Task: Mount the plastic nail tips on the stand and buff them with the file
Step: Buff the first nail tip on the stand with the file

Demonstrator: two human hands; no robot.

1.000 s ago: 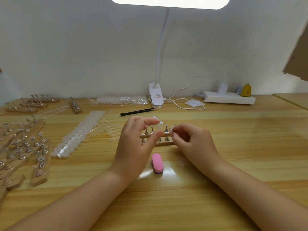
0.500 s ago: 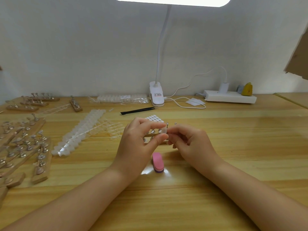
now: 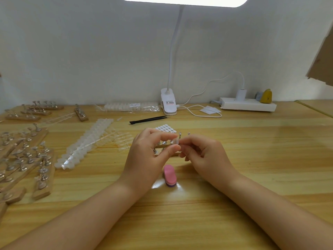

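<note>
The small clear plastic nail tip [image 3: 176,141], now raised slightly off the wooden stand with metal pegs [image 3: 166,146], is pinched between left hand [image 3: 146,158] thumb and forefinger and the right hand [image 3: 207,156] fingertips, over the wooden table [image 3: 252,150], the pink oval buffing file [image 3: 169,175] lying nearer, spare wooden stands [image 3: 27,159] leftward.

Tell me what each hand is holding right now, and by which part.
The left hand pinches a clear nail tip between thumb and forefinger at one end. The right hand touches its other end; the exact hold cannot be told.
</note>
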